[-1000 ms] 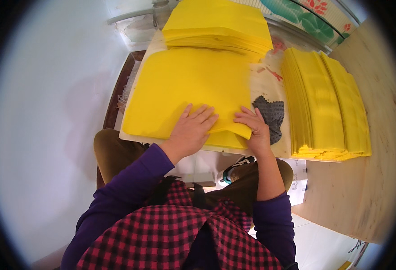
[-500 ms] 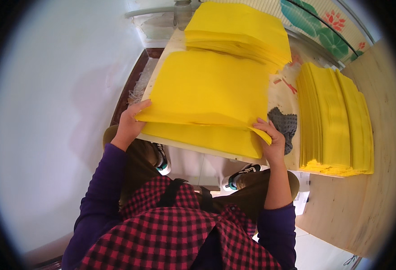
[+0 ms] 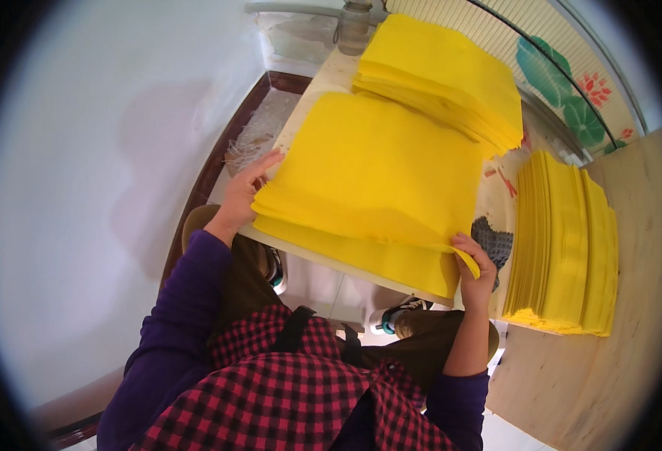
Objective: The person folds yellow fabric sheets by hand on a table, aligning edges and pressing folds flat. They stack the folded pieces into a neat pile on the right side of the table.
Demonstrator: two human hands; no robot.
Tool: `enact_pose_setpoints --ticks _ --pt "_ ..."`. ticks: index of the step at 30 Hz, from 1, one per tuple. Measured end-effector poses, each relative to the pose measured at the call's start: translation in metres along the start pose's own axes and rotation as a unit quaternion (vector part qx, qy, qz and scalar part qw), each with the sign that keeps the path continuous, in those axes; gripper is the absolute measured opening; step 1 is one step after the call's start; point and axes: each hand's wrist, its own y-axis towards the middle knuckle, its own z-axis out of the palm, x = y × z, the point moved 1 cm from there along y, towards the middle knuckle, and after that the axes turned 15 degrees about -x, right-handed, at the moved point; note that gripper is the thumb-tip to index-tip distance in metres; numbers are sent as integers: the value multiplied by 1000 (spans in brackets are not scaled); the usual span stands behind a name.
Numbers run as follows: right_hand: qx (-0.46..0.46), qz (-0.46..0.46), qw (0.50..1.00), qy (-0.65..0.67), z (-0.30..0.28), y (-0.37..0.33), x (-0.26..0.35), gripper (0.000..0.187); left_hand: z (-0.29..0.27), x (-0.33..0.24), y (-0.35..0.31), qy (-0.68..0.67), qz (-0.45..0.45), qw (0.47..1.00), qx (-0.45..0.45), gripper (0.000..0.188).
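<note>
A pile of yellow fabric-like sheets (image 3: 383, 165) lies on the pale board in front of me, its upper layers set back from a lower yellow layer (image 3: 361, 252) that shows along the near side. My left hand (image 3: 242, 198) is at the pile's left edge, fingers stretched out along the side and apart from the thumb. At the near right corner, my right hand (image 3: 475, 274) pinches a bent-up corner of the yellow sheets between thumb and fingers. How many layers it holds is hidden.
Behind lies another yellow stack (image 3: 440, 75), with a clear jar (image 3: 354, 28) beside it. To the right are a dark grey cloth (image 3: 494, 244), red scraps (image 3: 507, 182) and a tall yellow stack (image 3: 564, 244) near a wooden panel (image 3: 646, 225). A white wall (image 3: 120, 225) borders the left.
The view has shifted, so the table appears further right and lower. My left thumb has come off the near left corner, and the fingers have straightened. My right hand still pinches its corner.
</note>
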Motion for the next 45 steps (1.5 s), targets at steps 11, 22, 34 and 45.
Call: enact_pose_setpoints --ticks 11,22,34,45 --pt "-50 58 993 85 7 -7 -7 29 5 1 0 -18 56 998 22 60" --pt "-22 -4 1000 8 -2 -4 -12 16 -3 -10 2 53 188 980 -32 26" --pt "-79 113 990 21 1 -6 -3 8 -3 -16 1 -147 -31 988 38 24" --pt "-113 162 978 61 9 -3 -4 12 -5 -4 0 -171 -217 961 8 13"
